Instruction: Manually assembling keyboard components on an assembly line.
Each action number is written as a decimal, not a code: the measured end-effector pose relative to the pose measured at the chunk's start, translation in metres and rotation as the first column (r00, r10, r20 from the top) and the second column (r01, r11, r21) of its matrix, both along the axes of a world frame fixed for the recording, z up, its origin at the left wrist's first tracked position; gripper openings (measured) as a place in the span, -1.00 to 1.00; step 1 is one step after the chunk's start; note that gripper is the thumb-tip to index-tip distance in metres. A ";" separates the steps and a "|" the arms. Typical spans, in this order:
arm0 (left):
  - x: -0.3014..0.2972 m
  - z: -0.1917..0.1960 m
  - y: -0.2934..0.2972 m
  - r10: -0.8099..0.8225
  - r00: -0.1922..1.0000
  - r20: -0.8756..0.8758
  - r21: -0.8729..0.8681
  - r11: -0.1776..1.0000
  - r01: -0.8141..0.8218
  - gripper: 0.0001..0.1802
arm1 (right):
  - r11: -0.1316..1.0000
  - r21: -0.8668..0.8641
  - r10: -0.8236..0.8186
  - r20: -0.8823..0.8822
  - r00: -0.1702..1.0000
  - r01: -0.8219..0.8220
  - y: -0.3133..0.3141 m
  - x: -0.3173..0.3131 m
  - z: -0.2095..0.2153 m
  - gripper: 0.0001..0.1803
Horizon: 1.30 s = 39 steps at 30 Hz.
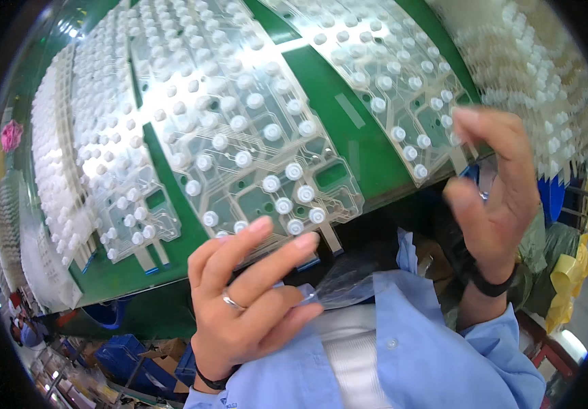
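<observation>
Pinching clear film strip [348, 283], long axis left-right, between hands [253, 300]

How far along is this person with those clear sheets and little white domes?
Looks done: several clear sheets on the green belt already carry white domes. In hand: the left hand pinches a clear film piece; the right hand touches the edge of another domed sheet. What remains cannot be told.

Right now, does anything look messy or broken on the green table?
Nothing looks broken. The clear sheets with white domes lie in rows on the green belt, slightly overlapping. The left hand pinches a crinkled clear film; the right hand holds another clear piece.
</observation>
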<state>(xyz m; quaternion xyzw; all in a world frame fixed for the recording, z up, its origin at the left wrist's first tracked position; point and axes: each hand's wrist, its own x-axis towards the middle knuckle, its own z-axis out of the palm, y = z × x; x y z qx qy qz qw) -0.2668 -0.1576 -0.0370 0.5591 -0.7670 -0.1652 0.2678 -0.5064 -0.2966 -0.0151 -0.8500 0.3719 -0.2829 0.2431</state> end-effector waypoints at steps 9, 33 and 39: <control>-0.007 0.001 0.005 0.025 1.000 -0.017 0.067 0.997 -0.024 -0.76 | 0.865 0.501 -0.168 0.343 0.924 -0.029 -0.013 -0.049 -0.015 -0.66; 0.094 0.014 0.028 0.234 0.947 -0.220 0.166 0.966 -0.200 -0.75 | 0.997 -0.077 -0.012 -0.234 0.972 -0.006 0.017 0.018 -0.014 -0.69; 0.020 0.009 0.002 0.220 0.963 -0.154 -0.010 0.974 -0.224 -0.79 | 0.991 -0.084 -0.112 -0.135 0.984 0.101 0.019 0.017 0.010 -0.67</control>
